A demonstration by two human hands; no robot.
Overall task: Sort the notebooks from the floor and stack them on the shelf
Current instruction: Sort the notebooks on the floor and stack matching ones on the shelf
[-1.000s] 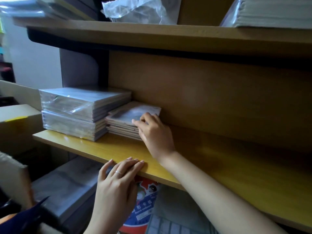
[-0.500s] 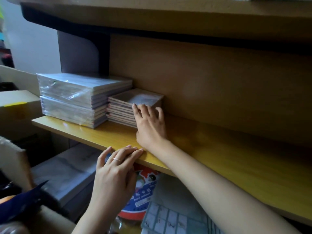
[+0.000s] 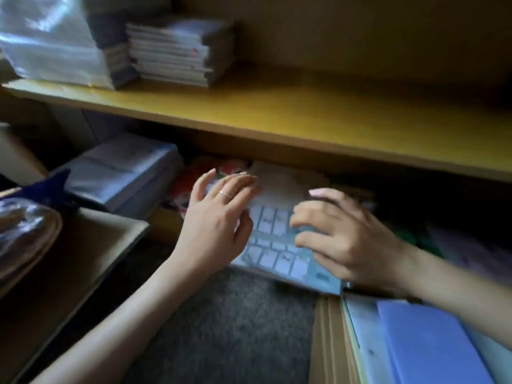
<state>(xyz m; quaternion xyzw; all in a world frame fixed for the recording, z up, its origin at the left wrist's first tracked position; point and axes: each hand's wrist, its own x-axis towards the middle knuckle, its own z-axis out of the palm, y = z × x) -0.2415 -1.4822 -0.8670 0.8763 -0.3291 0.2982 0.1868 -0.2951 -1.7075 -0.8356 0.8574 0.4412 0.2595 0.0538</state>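
Head cam: you're off the shelf (image 3: 304, 115) and down at the floor pile.
Your right hand (image 3: 346, 239) has left the stack (image 3: 171, 51) up there. Its fingers are now bent over the grid-cover notebook (image 3: 273, 246) on the floor, though it's too blurry to tell if they're gripping. Your left hand (image 3: 219, 217) is beside it, fingers loose and apart. Looks like the next pickup.

Right hand (image 3: 352, 239) off the notebook stack (image 3: 171, 51), left hand (image 3: 216, 225) off the shelf (image 3: 277, 112) edge. Both dropped onto the grid-pattern notebook (image 3: 277, 245) below. View pitched down.
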